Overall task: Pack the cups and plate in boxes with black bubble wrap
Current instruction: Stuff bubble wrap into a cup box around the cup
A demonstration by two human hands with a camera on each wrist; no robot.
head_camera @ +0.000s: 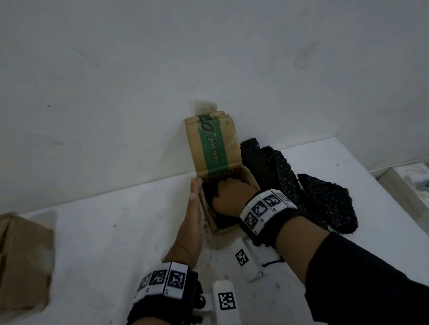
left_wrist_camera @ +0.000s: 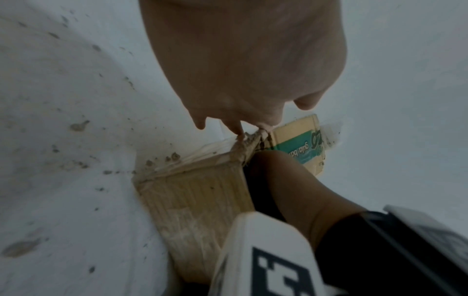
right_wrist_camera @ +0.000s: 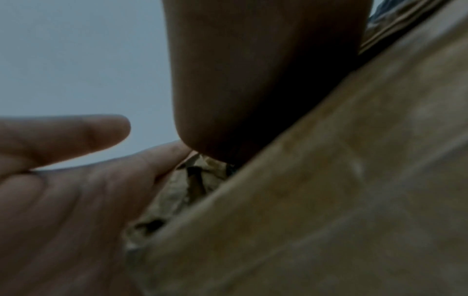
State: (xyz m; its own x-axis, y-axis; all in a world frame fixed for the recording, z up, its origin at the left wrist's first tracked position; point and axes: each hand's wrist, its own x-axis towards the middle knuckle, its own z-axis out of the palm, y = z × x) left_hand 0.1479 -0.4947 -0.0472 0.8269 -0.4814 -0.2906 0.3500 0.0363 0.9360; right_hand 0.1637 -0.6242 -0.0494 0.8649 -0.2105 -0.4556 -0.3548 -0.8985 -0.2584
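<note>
A small cardboard box (head_camera: 251,182) stands open on the white table, its green-striped lid (head_camera: 214,146) leaning back against the wall. Black bubble wrap (head_camera: 223,222) fills the inside. My right hand (head_camera: 229,193) is down in the box with its fingers curled into that wrap; the fingertips are hidden. My left hand (head_camera: 195,210) lies flat with straight fingers against the box's left wall (left_wrist_camera: 197,196). The left wrist view shows my left hand's fingertips (left_wrist_camera: 239,132) at the torn top corner. No bare cup or plate shows.
Loose pieces of black bubble wrap (head_camera: 315,198) lie right of the box, against the wall. A second, closed cardboard box (head_camera: 9,263) sits at the table's (head_camera: 109,242) left edge. A white item (head_camera: 424,185) lies on the floor beyond the right edge.
</note>
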